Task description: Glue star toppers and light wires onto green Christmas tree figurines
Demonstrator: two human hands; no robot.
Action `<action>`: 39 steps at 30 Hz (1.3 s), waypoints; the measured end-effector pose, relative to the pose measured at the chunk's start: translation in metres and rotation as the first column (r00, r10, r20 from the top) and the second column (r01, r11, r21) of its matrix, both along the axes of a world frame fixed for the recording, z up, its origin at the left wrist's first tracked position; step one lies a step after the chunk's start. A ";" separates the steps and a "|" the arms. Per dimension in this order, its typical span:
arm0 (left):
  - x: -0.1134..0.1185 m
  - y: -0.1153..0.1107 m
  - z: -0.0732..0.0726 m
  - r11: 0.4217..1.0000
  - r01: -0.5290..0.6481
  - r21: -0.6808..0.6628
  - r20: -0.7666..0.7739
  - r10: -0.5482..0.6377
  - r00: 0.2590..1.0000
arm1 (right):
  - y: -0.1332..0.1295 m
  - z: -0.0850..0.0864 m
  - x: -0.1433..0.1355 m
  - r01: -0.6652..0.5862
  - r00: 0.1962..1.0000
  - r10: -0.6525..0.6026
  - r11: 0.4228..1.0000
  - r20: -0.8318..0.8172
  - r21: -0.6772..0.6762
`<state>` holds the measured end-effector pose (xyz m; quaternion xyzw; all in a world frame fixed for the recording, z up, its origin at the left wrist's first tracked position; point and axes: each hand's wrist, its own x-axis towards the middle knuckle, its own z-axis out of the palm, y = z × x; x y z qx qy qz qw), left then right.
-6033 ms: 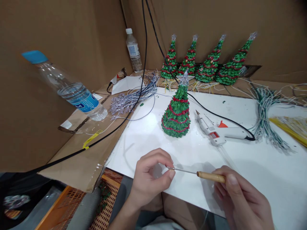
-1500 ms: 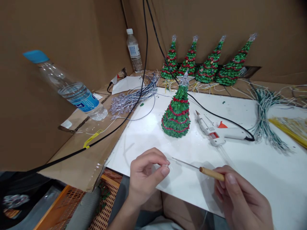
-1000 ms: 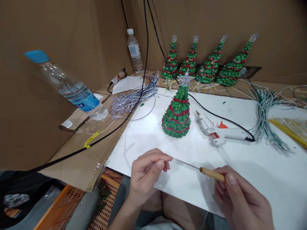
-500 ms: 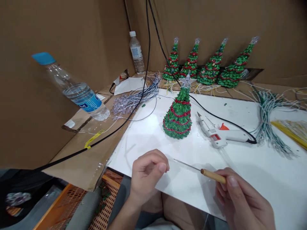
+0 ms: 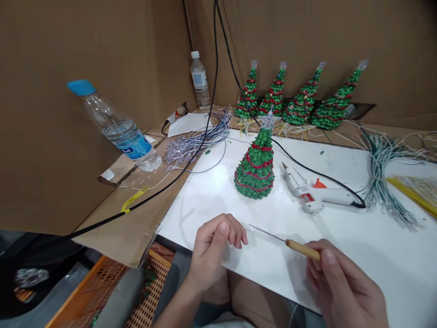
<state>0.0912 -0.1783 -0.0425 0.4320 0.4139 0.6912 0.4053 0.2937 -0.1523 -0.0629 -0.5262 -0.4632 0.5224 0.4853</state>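
Observation:
In my right hand (image 5: 344,278) is an awl (image 5: 302,253), gripped by its wooden handle between thumb and fingers. Its thin metal shaft points left toward my left hand (image 5: 218,243), with a small gap between tip and fingers. The left fingers are curled, thumb pressed against the index finger; whether something small sits between them is hidden. Beyond both hands, a small green Christmas tree (image 5: 256,171) with red garlands and a clear star on top stands upright on the white board (image 5: 191,207). To its right a white glue gun (image 5: 309,193) lies on its side.
Several decorated trees (image 5: 300,105) stand along the back. Bundled wires (image 5: 384,177) lie at right, clear stars on wires (image 5: 182,150) at left. A black cable (image 5: 167,184) crosses the left side near a water bottle (image 5: 128,141). An orange crate (image 5: 155,269) sits below.
The left thumb has shifted up along the index finger, and the other fingertips now show more. The awl stays almost where it was. The view has moved slightly.

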 end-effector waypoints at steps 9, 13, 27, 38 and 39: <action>0.001 0.000 0.006 0.996 -0.088 -0.033 -0.143 0.082 0.986 | 0.003 -0.004 0.002 -0.027 1.000 0.027 0.999 -0.009 0.036; 0.002 -0.001 0.010 0.998 -0.052 -0.034 -0.059 0.050 0.997 | 0.003 -0.005 0.002 -0.013 1.000 0.013 1.000 -0.023 0.020; 0.005 -0.002 0.011 0.983 -0.080 -0.166 -0.045 0.074 0.996 | 0.005 -0.010 0.009 0.025 0.982 -0.045 0.994 -0.184 -0.111; 0.002 -0.004 0.004 0.987 -0.066 -0.148 -0.187 0.037 0.982 | 0.006 -0.007 0.002 0.102 0.967 -0.115 0.993 -0.227 -0.068; 0.002 -0.004 0.004 0.987 -0.063 -0.145 -0.199 0.034 0.979 | 0.006 -0.007 0.003 0.098 0.968 -0.110 0.993 -0.227 -0.061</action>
